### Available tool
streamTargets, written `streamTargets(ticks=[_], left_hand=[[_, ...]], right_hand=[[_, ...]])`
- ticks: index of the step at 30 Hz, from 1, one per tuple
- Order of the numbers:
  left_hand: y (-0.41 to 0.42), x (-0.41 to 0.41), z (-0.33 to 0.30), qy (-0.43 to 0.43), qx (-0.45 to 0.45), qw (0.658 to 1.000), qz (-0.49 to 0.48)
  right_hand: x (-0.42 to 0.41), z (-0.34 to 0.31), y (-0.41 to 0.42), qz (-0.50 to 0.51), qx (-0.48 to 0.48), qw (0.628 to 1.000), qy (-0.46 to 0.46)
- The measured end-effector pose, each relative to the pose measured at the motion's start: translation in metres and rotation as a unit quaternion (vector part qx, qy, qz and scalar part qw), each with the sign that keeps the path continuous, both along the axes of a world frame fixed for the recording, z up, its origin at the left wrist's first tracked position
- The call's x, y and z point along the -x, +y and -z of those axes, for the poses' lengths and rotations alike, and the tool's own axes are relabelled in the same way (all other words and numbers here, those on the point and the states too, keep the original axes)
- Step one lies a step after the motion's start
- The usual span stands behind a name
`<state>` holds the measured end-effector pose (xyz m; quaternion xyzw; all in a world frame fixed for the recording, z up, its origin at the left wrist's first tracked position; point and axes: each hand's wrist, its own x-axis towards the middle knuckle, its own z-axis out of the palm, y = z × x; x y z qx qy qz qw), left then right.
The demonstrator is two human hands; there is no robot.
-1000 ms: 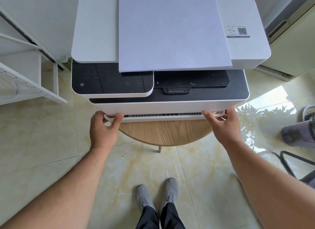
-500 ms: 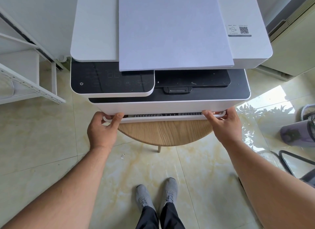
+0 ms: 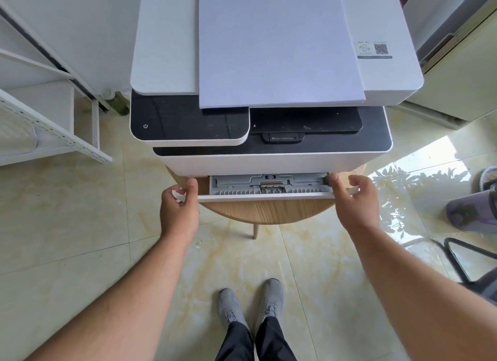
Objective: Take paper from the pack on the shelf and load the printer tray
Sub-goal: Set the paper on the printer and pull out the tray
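Pale marbled floor tiles [image 3: 67, 212] all around, sunlit patch at right. Round wooden tabletop [image 3: 266, 211] in the middle, carrying a white printer [image 3: 269, 163] with a black control panel [image 3: 188, 118] at front left. Stack of paper [image 3: 277, 43] lying flat on the printer's lid, front edge slightly overhanging the black output bay. White metal shelf [image 3: 53, 134] off to the left, well apart from the printer.

Printer tray [image 3: 265, 196] partly drawn out from the base of the printer, grey plastic ribs and a small metal pad visible inside, no sheets seen in the exposed part. Left hand [image 3: 178, 207] closed on the tray's left front corner, thumb on top, a bit of white edge showing between the fingers. Right hand [image 3: 355, 202] closed on the right front corner, thumb laid along the tray's inner edge, fingers curled over the white end. Tray thus spanning between both grips, level, front lip just above the tabletop rim. Paper stack well above and behind both hands, untouched by either.

Grey shoes [image 3: 250, 304] and dark trousers at bottom centre.
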<state>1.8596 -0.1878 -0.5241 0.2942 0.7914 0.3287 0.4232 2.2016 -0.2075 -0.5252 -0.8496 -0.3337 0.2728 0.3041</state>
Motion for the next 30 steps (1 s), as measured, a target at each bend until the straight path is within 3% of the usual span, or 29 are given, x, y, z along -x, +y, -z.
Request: streamTargets(ticks=[7,30], left_hand=[[-0.009,-0.008,-0.005,-0.111,0.045,0.991,-0.059],[-0.124,0.004,-0.011,-0.186,0.084,0.978,-0.051]], right_hand=[[0.003,-0.003,-0.011,0.08,0.027,0.99,0.113],[0.002,0.0,-0.13,0.067,0.146,0.982,0.096]])
